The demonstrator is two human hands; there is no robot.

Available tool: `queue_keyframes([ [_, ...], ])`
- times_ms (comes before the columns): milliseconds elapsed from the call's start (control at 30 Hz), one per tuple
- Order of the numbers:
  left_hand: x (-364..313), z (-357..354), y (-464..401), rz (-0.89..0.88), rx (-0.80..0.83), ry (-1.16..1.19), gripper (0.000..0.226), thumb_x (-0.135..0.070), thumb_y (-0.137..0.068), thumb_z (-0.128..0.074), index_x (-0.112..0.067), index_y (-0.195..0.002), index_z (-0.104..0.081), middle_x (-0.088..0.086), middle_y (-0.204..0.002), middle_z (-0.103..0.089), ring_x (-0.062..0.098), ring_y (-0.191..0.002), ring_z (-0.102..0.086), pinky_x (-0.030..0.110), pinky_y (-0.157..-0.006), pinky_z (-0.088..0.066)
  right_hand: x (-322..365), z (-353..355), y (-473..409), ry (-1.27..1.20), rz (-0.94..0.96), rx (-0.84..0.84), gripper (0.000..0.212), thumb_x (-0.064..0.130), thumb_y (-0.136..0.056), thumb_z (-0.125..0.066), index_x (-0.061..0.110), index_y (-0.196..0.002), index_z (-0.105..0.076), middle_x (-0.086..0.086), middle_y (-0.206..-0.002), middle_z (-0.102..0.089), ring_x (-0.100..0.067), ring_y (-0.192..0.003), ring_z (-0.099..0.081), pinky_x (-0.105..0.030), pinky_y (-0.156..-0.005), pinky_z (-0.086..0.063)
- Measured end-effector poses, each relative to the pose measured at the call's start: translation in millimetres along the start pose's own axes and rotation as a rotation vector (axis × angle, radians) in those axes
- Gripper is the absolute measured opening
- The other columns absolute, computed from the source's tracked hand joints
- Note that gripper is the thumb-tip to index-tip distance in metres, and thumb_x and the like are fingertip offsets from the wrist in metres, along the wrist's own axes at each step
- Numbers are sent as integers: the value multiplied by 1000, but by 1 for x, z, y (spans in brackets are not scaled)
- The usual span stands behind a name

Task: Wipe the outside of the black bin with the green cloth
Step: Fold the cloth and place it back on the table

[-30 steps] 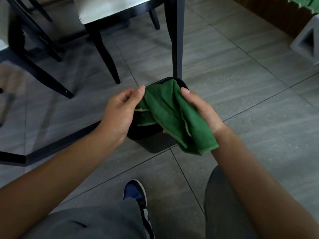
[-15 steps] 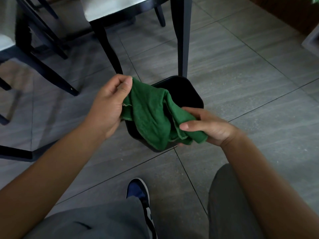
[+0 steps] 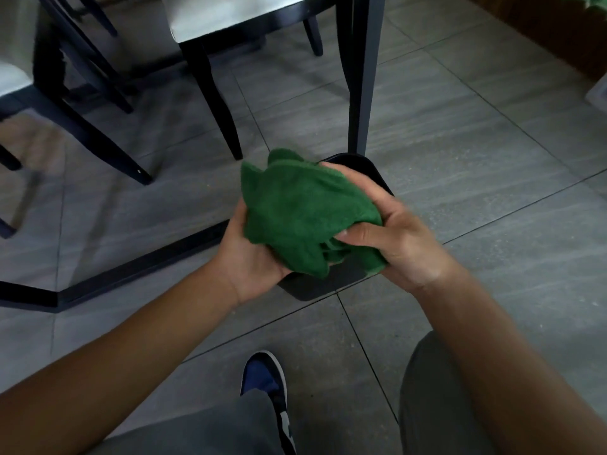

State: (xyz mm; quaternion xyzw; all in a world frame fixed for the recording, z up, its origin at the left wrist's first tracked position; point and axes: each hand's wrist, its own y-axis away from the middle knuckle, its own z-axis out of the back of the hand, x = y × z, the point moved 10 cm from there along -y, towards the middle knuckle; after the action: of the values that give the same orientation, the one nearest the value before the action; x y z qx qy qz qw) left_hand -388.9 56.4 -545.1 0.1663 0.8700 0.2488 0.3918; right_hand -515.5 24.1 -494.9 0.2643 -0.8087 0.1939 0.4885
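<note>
Hands, left hand [image 3: 253, 261], right hand [image 3: 399, 239], bunching fuzzy green cloth [image 3: 302, 211] above smooth black bin [image 3: 377, 177].

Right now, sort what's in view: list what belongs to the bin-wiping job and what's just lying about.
Belongs to the job:
green cloth, bunched up and held in both hands
black bin, on the floor beneath the cloth
left hand
right hand

Just about:
chair legs
table leg
blue shoe

Open tiled floor [image 3: 476, 198] right of the black bin [image 3: 371, 169] (table leg [image 3: 361, 93] close behind).
</note>
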Motion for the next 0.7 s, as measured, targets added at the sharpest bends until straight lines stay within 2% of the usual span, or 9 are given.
queue_keyframes([
  [67,-10,0,1,-12,46,-13,85,-80,-94,-30,-15,-129,-73,12,-135,-70,32,-123,-68,63,-104,-50,12,17,-1,223,45,-80,63,-17,-83,-65,19,-135,-63,-2,-125,-70,-21,-117,-67,-32,-92,-57],
  [100,-15,0,2,-29,54,-30,89,-82,-91,-30,-15,-139,-64,13,-141,-66,33,-129,-64,63,-109,-46,16,25,0,313,55,-108,62,-22,-83,-62,18,-131,-65,0,-118,-72,-18,-110,-69,-28,-88,-57],
  [200,-23,0,6,-101,26,-239,67,-61,-96,-46,-14,-143,-57,8,-137,-69,27,-127,-66,51,-103,-55,27,42,2,441,77,-151,62,-30,-81,-58,16,-122,-67,-2,-105,-74,-17,-96,-70,-28,-79,-59],
  [300,-37,13,4,-177,-92,-366,40,-31,-100,-59,-11,-135,-64,6,-127,-75,23,-118,-72,40,-91,-62,23,53,3,459,36,-142,61,-24,-78,-67,15,-124,-66,-3,-111,-72,-16,-100,-69,-28,-81,-58],
  [367,-54,14,3,-230,-124,-396,32,-25,-99,-61,-10,-126,-68,5,-121,-78,21,-113,-74,36,-88,-62,8,57,5,310,-63,-88,57,-3,-77,-78,13,-130,-63,-7,-125,-70,-22,-110,-69,-32,-86,-57],
  [433,-76,6,5,-299,-134,-445,25,-25,-93,-66,-13,-113,-72,1,-112,-81,17,-108,-76,34,-88,-62,-11,55,5,133,-176,-69,63,30,-78,-82,11,-134,-61,-16,-134,-67,-31,-120,-66,-38,-93,-57],
  [533,-95,-11,15,-338,-106,-581,22,-29,-82,-70,-17,-100,-76,-1,-104,-82,16,-106,-76,32,-89,-60,-38,41,2,97,-361,-71,74,64,-68,-86,22,-127,-71,-13,-130,-72,-29,-122,-68,-37,-97,-54],
  [600,-103,-20,24,-323,-100,-647,22,-31,-82,-71,-18,-99,-77,0,-105,-82,17,-107,-76,31,-90,-59,-46,17,5,75,-487,10,65,62,-63,-89,30,-118,-78,-6,-125,-76,-23,-118,-71,-31,-94,-56],
  [700,-122,-28,41,-296,-149,-696,24,-34,-83,-72,-17,-100,-76,1,-105,-82,17,-106,-76,31,-89,-60,-34,1,8,66,-570,-22,43,29,-74,-86,21,-115,-77,-4,-118,-78,-21,-112,-74,-30,-93,-57],
])
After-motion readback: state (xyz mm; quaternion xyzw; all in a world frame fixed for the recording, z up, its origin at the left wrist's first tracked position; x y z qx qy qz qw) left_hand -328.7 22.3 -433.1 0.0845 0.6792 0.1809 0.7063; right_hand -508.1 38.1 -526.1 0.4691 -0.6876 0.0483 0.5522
